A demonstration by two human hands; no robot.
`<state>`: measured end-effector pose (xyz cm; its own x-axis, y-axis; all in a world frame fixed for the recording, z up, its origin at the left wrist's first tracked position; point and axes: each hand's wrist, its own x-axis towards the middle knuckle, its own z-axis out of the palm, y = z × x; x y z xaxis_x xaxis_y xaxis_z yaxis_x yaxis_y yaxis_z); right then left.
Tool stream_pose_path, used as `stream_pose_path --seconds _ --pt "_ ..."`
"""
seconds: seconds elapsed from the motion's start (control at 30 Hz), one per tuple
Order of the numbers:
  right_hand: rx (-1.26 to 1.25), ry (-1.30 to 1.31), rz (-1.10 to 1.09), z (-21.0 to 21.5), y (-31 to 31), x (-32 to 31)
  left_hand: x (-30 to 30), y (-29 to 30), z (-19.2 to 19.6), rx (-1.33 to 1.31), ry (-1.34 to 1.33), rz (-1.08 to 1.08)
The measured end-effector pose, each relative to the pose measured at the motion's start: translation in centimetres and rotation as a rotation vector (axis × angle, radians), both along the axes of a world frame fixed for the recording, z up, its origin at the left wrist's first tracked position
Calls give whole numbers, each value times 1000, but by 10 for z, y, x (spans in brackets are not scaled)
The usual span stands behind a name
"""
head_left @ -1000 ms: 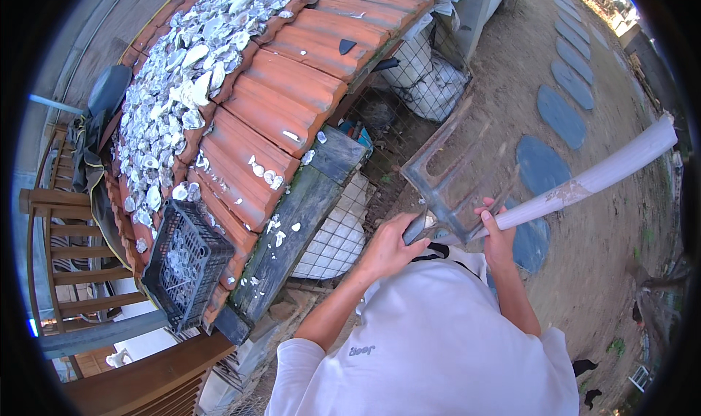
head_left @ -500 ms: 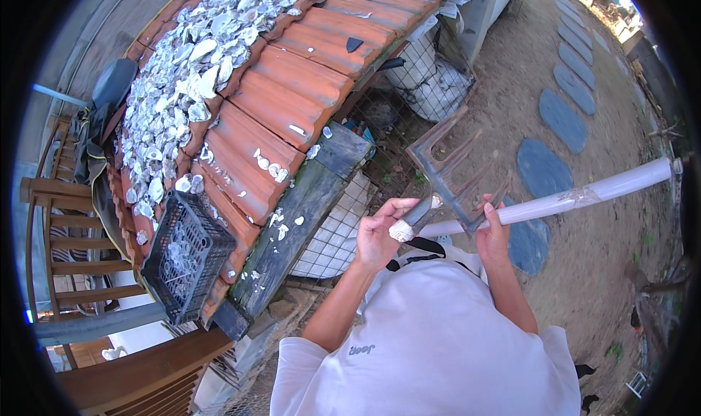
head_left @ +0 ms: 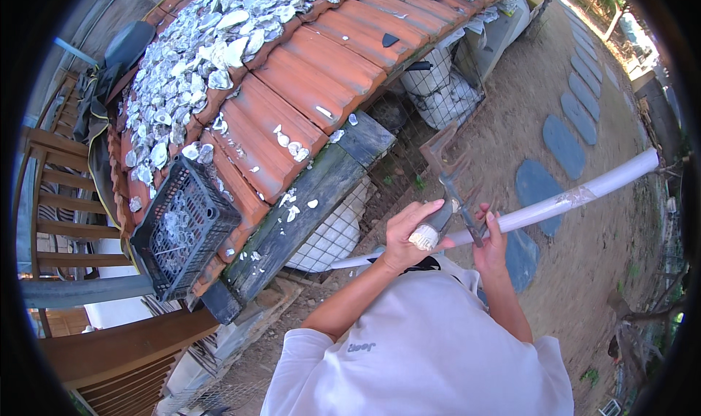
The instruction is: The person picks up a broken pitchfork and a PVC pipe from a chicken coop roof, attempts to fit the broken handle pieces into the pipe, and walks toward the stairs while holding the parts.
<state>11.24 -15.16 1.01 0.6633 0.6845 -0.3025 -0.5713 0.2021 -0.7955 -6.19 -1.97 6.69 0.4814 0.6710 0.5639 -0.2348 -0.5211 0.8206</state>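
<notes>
White shirt (head_left: 438,336) marked with dark lettering (head_left: 361,347). Tined metal head (head_left: 467,216) held beyond: dark socket (head_left: 439,216) grasped by left hand (head_left: 407,233), crossbar end by right hand (head_left: 494,242). Smooth pale pole (head_left: 613,178) beneath. Far left, shells (head_left: 175,98) heaped on ribbed tiles (head_left: 296,80).

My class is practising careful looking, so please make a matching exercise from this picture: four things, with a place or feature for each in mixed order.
Things
1. metal fork head
2. shells
3. plastic crate
4. stepping stones

Places and features
A. in a row along the brown ground
B. held by the left hand and right hand
C. dark, with slotted walls
D. heaped on the orange tiles

Pairs: 1-B, 2-D, 3-C, 4-A
</notes>
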Motion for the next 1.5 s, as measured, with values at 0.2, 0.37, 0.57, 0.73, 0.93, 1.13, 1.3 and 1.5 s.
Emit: stream_pose_path --seconds 0.2,0.37,0.57,0.73,0.93,1.13,1.3,1.5 --pt "40 108 150 -19 -6 -12 -1 8 22 176 9 144" --pt "-12 -135 489 -70 -39 -8 2 10 37 108 90 210" --pt "-119 -421 779 -59 -55 32 -10 2 62 118 141 287" --pt "-180 -559 822 -81 -43 58 -54 -17 94 -270 -131 376" --pt "-86 -909 919 -68 -25 40 -118 -49 125 -237 -496 558" --pt "-26 -1188 1118 -83 -32 25 -159 -92 131 -250 -474 669" --pt "15 -1269 1224 -75 -37 8 -184 -110 138 -210 -428 710" --pt "6 -1196 1356 -75 -37 -38 -226 -137 145 -213 -302 711"
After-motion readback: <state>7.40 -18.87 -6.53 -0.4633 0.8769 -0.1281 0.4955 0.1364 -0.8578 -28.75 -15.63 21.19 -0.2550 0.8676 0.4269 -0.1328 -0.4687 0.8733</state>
